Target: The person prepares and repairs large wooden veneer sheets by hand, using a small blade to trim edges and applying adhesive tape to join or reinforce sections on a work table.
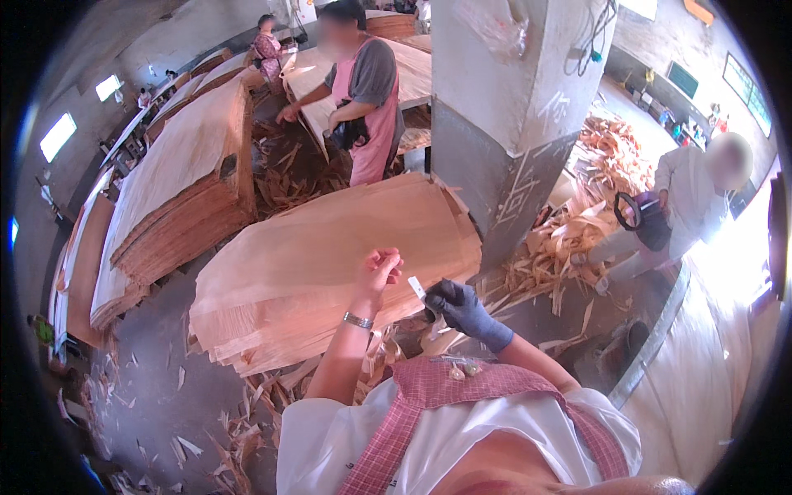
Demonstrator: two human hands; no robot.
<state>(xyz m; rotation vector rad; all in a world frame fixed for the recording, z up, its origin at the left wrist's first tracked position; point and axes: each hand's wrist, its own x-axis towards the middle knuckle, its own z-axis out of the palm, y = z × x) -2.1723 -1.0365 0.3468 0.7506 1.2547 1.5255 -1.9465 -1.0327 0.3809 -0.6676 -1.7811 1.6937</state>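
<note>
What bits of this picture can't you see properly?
All in the head view:
- The rest of the small white strip: hidden by the gloved right hand.
- Whether the bare left hand pinches anything: its curled fingers hide that.
- The feet of the nearest co-worker in pink: behind the stack of thin wood sheets.
- The small things by the far wall: too small to name.
</note>
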